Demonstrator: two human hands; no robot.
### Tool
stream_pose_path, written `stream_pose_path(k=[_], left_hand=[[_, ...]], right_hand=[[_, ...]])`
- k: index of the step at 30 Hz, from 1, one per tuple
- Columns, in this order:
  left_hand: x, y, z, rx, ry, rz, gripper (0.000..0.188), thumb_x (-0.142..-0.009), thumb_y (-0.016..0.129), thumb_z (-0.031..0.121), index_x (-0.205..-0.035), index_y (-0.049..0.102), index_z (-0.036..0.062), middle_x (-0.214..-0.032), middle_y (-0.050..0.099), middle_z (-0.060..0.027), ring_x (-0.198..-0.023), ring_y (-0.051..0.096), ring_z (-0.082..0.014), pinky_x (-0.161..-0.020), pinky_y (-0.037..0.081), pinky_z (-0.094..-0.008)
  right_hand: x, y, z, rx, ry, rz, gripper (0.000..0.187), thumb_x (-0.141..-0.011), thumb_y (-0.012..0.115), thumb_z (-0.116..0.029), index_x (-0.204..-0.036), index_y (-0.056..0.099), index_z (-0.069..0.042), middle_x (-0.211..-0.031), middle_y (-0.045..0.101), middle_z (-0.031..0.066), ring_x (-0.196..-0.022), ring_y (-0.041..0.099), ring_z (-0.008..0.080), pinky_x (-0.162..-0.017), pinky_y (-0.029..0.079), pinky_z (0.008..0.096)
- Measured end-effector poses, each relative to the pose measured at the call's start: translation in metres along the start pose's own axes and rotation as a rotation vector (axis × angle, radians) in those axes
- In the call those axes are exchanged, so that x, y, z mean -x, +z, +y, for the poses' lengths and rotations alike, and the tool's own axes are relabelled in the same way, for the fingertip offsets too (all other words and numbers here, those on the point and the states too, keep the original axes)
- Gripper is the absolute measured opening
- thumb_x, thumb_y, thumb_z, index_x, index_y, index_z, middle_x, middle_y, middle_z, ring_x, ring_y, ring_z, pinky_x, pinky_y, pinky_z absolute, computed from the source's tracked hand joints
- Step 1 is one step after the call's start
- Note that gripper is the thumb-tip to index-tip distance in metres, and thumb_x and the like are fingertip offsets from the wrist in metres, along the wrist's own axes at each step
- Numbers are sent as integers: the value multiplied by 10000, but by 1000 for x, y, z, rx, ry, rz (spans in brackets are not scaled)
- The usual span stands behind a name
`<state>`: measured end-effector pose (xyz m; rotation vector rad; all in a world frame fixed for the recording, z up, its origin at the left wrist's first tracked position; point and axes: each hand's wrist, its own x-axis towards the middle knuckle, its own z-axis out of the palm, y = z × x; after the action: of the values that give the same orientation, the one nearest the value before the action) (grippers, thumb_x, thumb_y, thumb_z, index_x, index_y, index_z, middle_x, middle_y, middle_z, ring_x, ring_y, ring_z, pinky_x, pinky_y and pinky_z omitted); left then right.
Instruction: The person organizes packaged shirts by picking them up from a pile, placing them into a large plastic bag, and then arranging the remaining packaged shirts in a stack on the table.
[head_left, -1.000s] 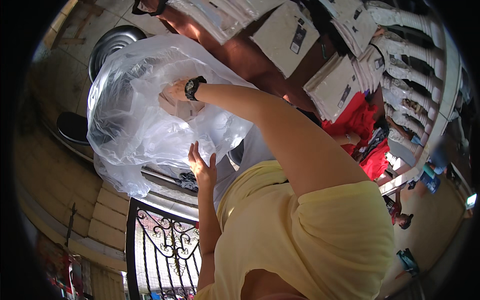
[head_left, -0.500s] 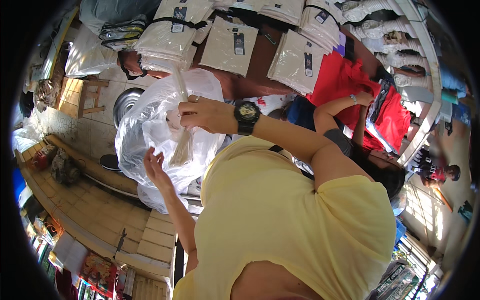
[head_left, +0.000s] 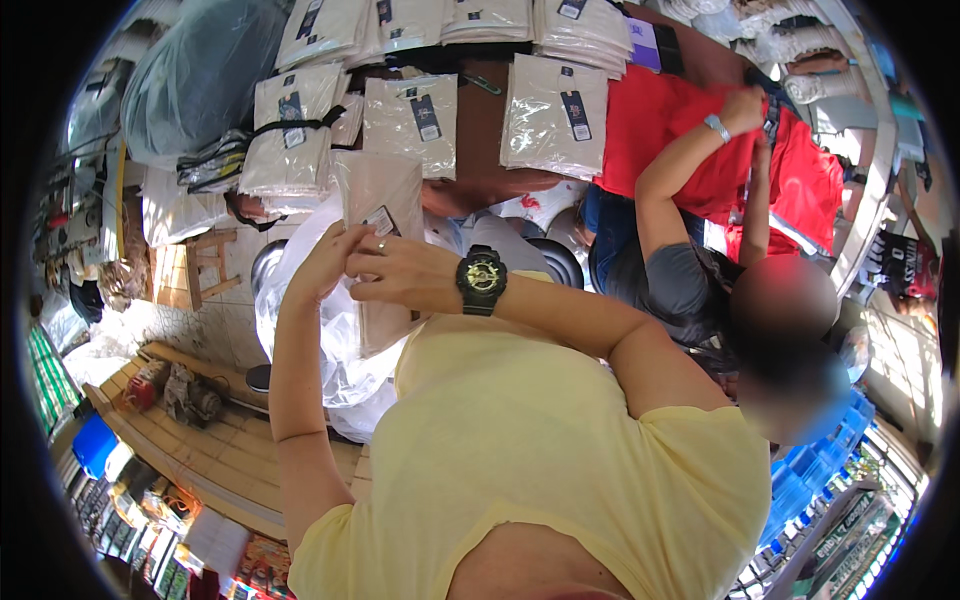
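Note:
Upright in front of me is a folded beige garment in a clear plastic sleeve (head_left: 385,187), with a dark tag partly covered by my fingers. My left hand (head_left: 322,265) grips its left side, fingertips by the tag. My right hand (head_left: 405,272), with a ring and a black watch (head_left: 482,280) on the wrist, is closed on the package's middle beside the left fingers. Its lower part hangs below my hands, over a large clear plastic bag (head_left: 350,378). More bagged beige garments (head_left: 410,125) lie just beyond on the brown table (head_left: 480,135).
A strapped stack of garments (head_left: 290,125) and another stack (head_left: 553,120) lie on the table. To the right, a co-worker's hand (head_left: 742,110) is on red cloth (head_left: 655,125). A wooden bench (head_left: 215,425) stands at left, a wooden stool (head_left: 178,275) beyond it.
My left hand, spread and apart before, has come up and now grips the package. The package has turned from edge-on to show its flat face. My view has shifted.

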<state>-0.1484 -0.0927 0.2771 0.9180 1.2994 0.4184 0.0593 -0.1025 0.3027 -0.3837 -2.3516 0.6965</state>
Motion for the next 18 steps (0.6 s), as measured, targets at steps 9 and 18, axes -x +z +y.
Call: stream_pose_path(k=[9,18], left_hand=[[-107,60,49,421,-133,-291,284,-918,560,208,-1049,605,-40,-1032,637,-101,-913,627,-160,-829,505,-293],[-291,180,49,215,257,-74,553,-795,689,121,-1250,409,-23,-1194,565,-172,-1085,581,-278,-930,457,-345]], right_hand=[[179,-37,136,-268,1285,635,781,-798,758,-348,-1333,370,69,-1163,564,177,-1107,535,243,-936,445,355],[239,-117,224,-184,1413,978,716,-684,859,-276,-1177,469,68,-1025,652,165,-897,638,190,-783,526,309]])
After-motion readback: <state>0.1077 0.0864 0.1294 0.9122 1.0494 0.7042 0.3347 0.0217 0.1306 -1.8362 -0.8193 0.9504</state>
